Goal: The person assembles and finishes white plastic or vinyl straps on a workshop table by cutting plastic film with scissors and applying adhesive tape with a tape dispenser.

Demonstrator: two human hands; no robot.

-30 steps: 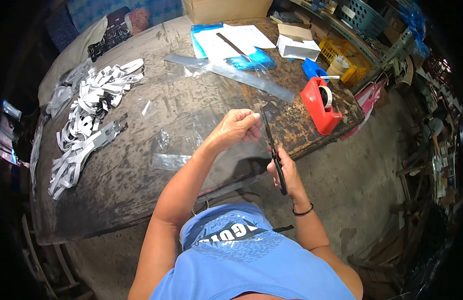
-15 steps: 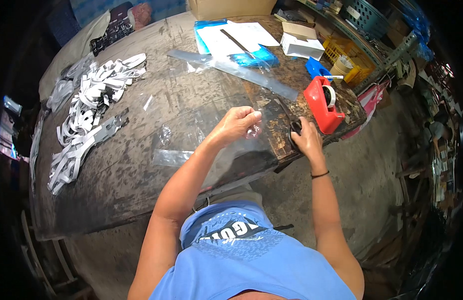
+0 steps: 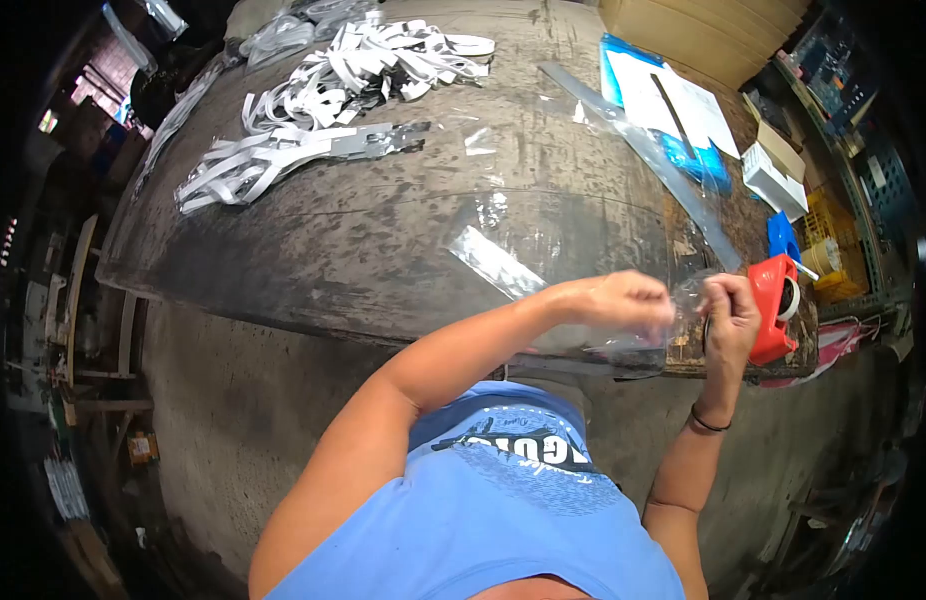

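My left hand [image 3: 631, 302] is closed, its fingers slightly smeared by motion, at the right front of the table. Between it and my right hand stretches a crumpled piece of clear plastic [image 3: 689, 292]. My right hand [image 3: 731, 308] is curled shut at the other side of the plastic, just left of the red tape dispenser [image 3: 771, 315]. Scissors do not show clearly; a dark bit beside the right hand cannot be made out. A clear plastic strip [image 3: 495, 262] lies flat on the table left of my hands.
White straps [image 3: 323, 90] are heaped at the left of the worn table [image 3: 313, 240]. A long clear plastic strip [image 3: 648, 150] runs diagonally towards the dispenser. Papers [image 3: 683, 100], a white box [image 3: 773, 180] and a yellow basket [image 3: 838, 280] stand at the right.
The view has turned left. My right hand, earlier at black-handled scissors on the table, has come up close to my left hand and taken hold of the clear plastic.
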